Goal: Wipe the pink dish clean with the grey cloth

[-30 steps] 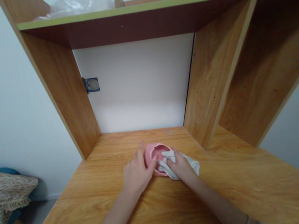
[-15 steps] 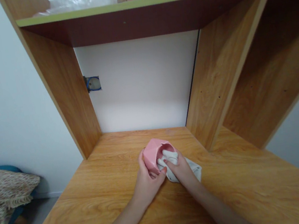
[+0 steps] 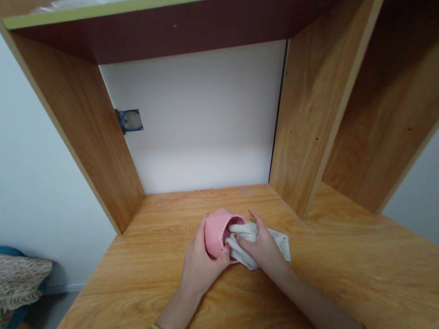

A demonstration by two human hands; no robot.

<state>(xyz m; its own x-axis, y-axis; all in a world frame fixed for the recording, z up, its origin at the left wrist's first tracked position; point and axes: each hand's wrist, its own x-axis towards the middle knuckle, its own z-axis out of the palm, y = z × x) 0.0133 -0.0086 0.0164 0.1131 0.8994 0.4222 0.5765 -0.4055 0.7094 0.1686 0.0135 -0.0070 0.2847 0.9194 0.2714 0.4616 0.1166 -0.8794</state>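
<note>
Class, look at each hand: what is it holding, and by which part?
The left hand holds the pink container by its outer side, thumb near the rim. The right hand grips the white cloth by its bunched part.

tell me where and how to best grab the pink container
Probably by the outer wall of the pink container, cupped from the left, as the left hand does. It is tilted with its opening to the right, where the right hand holds the light grey cloth, so gripping there would likely get in the way.
</note>
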